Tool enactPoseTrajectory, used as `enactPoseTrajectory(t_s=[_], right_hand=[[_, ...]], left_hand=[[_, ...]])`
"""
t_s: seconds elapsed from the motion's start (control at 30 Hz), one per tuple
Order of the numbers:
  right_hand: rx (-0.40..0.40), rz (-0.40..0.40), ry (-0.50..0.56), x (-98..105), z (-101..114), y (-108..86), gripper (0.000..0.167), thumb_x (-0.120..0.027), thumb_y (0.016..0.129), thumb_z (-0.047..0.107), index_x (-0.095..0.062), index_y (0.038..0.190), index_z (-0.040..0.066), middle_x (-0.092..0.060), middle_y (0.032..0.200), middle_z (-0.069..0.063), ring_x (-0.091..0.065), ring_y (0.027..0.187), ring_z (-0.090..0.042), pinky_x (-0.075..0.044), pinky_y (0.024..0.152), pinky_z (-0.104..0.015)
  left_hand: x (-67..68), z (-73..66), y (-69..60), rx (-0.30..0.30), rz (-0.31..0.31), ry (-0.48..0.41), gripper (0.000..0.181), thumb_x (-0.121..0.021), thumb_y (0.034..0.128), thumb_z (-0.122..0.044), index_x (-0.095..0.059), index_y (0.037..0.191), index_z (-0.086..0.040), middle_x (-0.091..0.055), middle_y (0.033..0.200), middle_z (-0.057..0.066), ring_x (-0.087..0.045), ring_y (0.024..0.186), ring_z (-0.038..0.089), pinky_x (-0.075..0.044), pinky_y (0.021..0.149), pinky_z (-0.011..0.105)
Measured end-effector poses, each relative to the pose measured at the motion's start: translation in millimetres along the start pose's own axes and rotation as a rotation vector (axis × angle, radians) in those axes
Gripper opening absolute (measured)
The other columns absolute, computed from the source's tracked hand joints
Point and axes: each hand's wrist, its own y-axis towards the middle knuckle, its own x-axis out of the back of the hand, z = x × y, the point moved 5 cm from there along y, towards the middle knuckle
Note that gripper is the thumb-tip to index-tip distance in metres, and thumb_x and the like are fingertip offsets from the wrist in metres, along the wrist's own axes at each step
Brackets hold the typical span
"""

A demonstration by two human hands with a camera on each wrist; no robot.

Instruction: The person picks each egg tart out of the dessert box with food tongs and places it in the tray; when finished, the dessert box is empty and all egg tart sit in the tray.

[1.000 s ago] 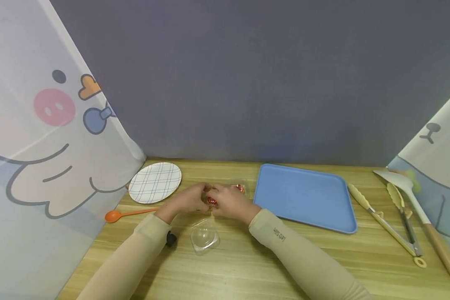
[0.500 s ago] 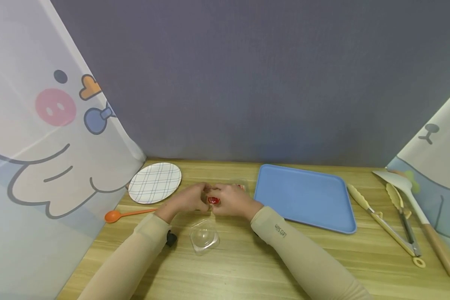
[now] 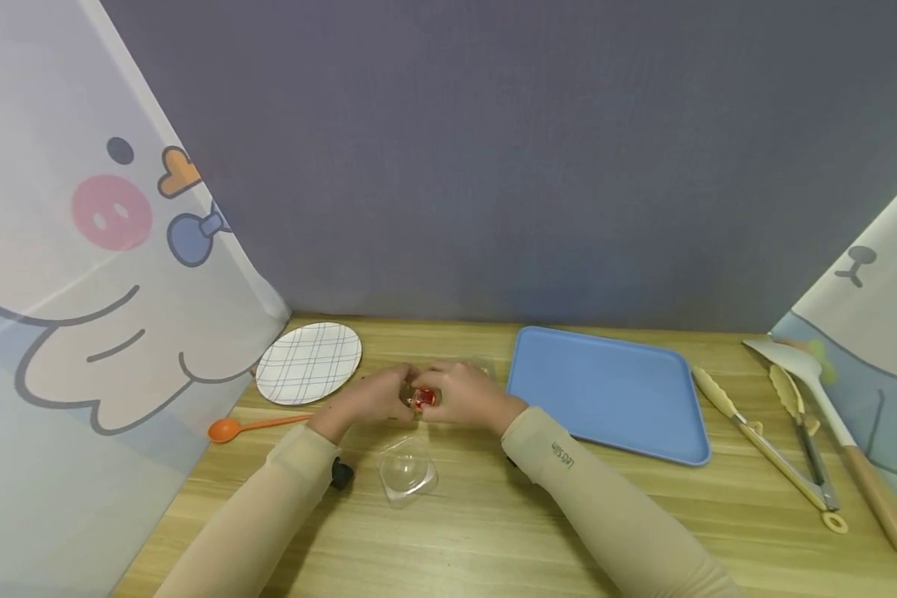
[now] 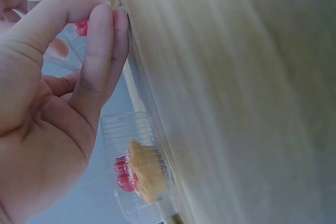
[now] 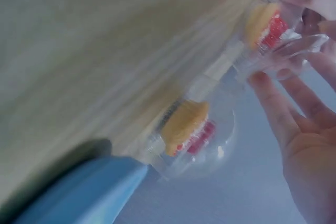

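Note:
Between both hands, in the head view, sits a clear plastic container with a red-topped pastry [image 3: 423, 399] inside. Its edge is pinched by thumb and fingertips of my left hand [image 3: 377, 397], seen closely in the left wrist view [image 4: 58, 93]. My right hand [image 3: 463, 397] grips the container's other side; the right wrist view shows that hand [image 5: 310, 129] with fingers at the rim, beside the red and yellow pastry [image 5: 262, 24]. A second container with a similar pastry [image 5: 186, 127] stands on the table, largely behind my right hand in the head view.
A clear domed plastic piece [image 3: 407, 472] lies in front of my hands. To the left are a checked plate [image 3: 309, 364] and an orange spoon [image 3: 226, 430]. A blue tray [image 3: 605, 390], tongs [image 3: 762, 453] and a white-headed spatula [image 3: 830, 407] lie to the right.
My right hand has shifted slightly up and covers more of the second container. The red topping between my hands shows a little differently. My left hand is nearly unmoved.

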Motion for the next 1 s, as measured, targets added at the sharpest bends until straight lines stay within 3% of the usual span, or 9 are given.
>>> enactPoseTrajectory(t_s=[0.2, 0.33, 0.4, 0.47, 0.67, 0.8, 1.0], right_hand=[[-0.095, 0.070, 0.148, 4, -10, 1.8, 0.041, -0.079, 0.091, 0.026, -0.076, 0.131, 0.017, -0.075, 0.133, -0.004, -0.075, 0.106, -0.017, -0.063, 0.095, -0.034], [-0.234, 0.116, 0.357, 11, -27, 2.4, 0.043, -0.077, 0.092, 0.025, -0.074, 0.134, 0.017, -0.074, 0.136, -0.005, -0.074, 0.111, -0.021, -0.062, 0.094, -0.035], [-0.319, 0.133, 0.479, 17, -38, 1.0, 0.044, -0.074, 0.092, 0.025, -0.073, 0.136, 0.018, -0.073, 0.136, -0.006, -0.074, 0.109, -0.022, -0.061, 0.089, -0.033], [-0.394, 0.120, 0.589, 24, -48, -2.2, 0.043, -0.073, 0.094, 0.025, -0.073, 0.135, 0.017, -0.072, 0.138, -0.008, -0.074, 0.115, -0.024, -0.063, 0.089, -0.035], [-0.551, 0.014, 0.912, 41, -57, -22.7, 0.049, -0.072, 0.101, 0.022, -0.062, 0.147, 0.010, -0.065, 0.142, -0.018, -0.074, 0.116, -0.034, -0.063, 0.101, -0.053], [-0.596, 0.027, 1.091, 45, -48, -40.8, 0.059, -0.067, 0.106, 0.020, -0.048, 0.159, 0.006, -0.057, 0.150, -0.026, -0.070, 0.123, -0.040, -0.058, 0.110, -0.055], [-0.603, 0.043, 1.228, 46, -38, -66.1, 0.063, -0.063, 0.108, 0.021, -0.040, 0.161, -0.004, -0.043, 0.165, -0.030, -0.068, 0.129, -0.044, -0.057, 0.113, -0.051]], left_hand=[[0.6, 0.4, 0.4, -0.002, 0.014, 0.012, 0.077, -0.081, 0.0781, -0.010, -0.052, 0.149, -0.002, -0.071, 0.105, 0.003, -0.064, 0.086, 0.016, -0.056, 0.075, 0.032], [0.4, -0.5, 0.4, 0.018, 0.003, 0.039, 0.087, -0.083, 0.0773, -0.014, -0.046, 0.155, 0.002, -0.073, 0.128, 0.009, -0.070, 0.113, 0.024, -0.061, 0.096, 0.044], [0.6, -0.8, 0.4, 0.024, 0.000, 0.048, 0.091, -0.084, 0.0777, -0.015, -0.044, 0.157, 0.003, -0.068, 0.142, 0.013, -0.064, 0.134, 0.030, -0.054, 0.113, 0.051], [1.3, -1.4, 0.1, 0.023, -0.003, 0.040, 0.088, -0.085, 0.0782, -0.015, -0.045, 0.156, 0.002, -0.066, 0.147, 0.013, -0.058, 0.143, 0.033, -0.048, 0.121, 0.053], [1.1, -6.5, 0.2, 0.007, -0.006, 0.048, 0.080, -0.085, 0.0787, -0.016, -0.051, 0.150, 0.000, -0.068, 0.142, 0.012, -0.061, 0.140, 0.031, -0.048, 0.121, 0.049], [1.2, -7.2, -0.3, 0.025, -0.001, 0.064, 0.083, -0.086, 0.0791, -0.017, -0.050, 0.152, 0.000, -0.067, 0.145, 0.012, -0.060, 0.141, 0.032, -0.048, 0.121, 0.049], [1.5, -6.2, -0.7, 0.050, 0.004, 0.060, 0.086, -0.086, 0.0802, -0.015, -0.046, 0.155, -0.001, -0.063, 0.150, 0.013, -0.057, 0.145, 0.034, -0.047, 0.123, 0.051]])
